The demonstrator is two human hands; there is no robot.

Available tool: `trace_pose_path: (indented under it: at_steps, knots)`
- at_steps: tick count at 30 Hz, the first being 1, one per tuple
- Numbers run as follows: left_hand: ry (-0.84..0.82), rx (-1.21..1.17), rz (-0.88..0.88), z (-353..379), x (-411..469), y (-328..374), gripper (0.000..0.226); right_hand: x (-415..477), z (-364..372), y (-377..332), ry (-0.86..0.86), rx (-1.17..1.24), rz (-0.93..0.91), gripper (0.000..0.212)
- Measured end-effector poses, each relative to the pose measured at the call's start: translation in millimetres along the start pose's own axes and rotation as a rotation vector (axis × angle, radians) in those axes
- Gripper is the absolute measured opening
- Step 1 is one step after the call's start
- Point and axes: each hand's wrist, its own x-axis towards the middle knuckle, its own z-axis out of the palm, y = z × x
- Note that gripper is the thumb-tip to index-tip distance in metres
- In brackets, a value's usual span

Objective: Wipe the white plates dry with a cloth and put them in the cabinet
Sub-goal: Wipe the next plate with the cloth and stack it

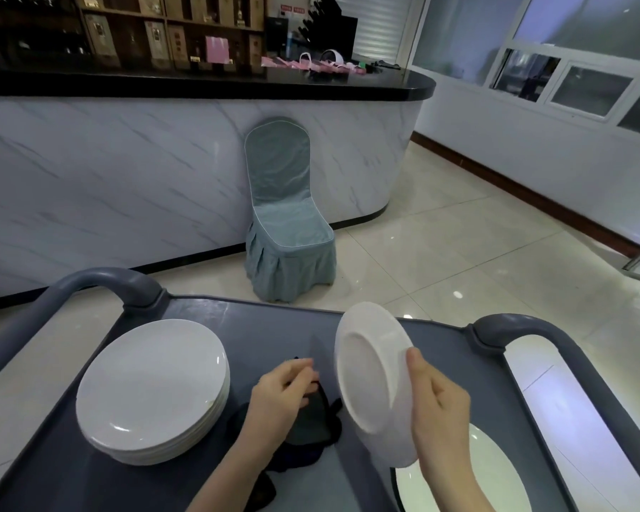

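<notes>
Plates being handled on a grey cart (440, 349).
Lower left, a plate stack (152, 386) is sitting; at bottom centre the left hand (279, 395) is curling its fingers round the dark cloth (311, 426); just right, the right hand (438, 404) is pinching a tilted white plate (370, 371) between its fingers.
</notes>
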Motion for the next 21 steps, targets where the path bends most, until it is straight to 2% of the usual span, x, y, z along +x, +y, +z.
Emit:
trace_pose_path:
  at_steps: [2, 4, 5, 7, 9, 11, 14, 18, 21]
  knots:
    - [-0.130, -0.341, -0.110, -3.5, -7.8, 20.9, 0.025, -8.0, 10.2, 3.0, -0.110, -0.056, -0.169, 0.048]
    - [-0.153, -0.507, -0.157, -9.9, -13.9, 37.0, 0.025, -16.7, 19.2, 7.8, -0.238, -0.199, -0.437, 0.029]
    - [-0.131, -0.540, -0.172, -14.2, -17.4, 42.7, 0.026, -20.9, 23.9, 8.7, -0.279, -0.302, -0.588, 0.025]
    - [-0.055, -0.534, -0.169, -22.8, -21.5, 45.6, 0.028, -28.8, 34.9, 12.8, -0.343, -0.474, -0.832, 0.030]
    - [0.044, -0.505, -0.144, -35.1, -24.1, 40.8, 0.031, -34.3, 45.3, 12.5, -0.455, -0.590, -0.941, 0.040]
    - [0.109, -0.527, -0.131, -49.5, -25.0, 33.5, 0.031, -36.8, 54.8, 9.6, -0.638, -0.664, -0.876, 0.045]
    - [0.171, -0.583, -0.153, -75.8, -23.2, 23.8, 0.033, -29.8, 64.3, 11.3, -0.728, -0.668, -0.555, 0.050]
    - [0.211, -0.608, -0.180, -116.4, -17.4, 8.0, 0.031, -14.4, 78.2, 28.7, -0.386, -0.517, -0.172, 0.048]
    - [0.204, -0.543, -0.190, -141.9, -14.2, -0.9, 0.032, -13.9, 104.1, 38.9, -0.378, -0.132, 0.261, 0.020]
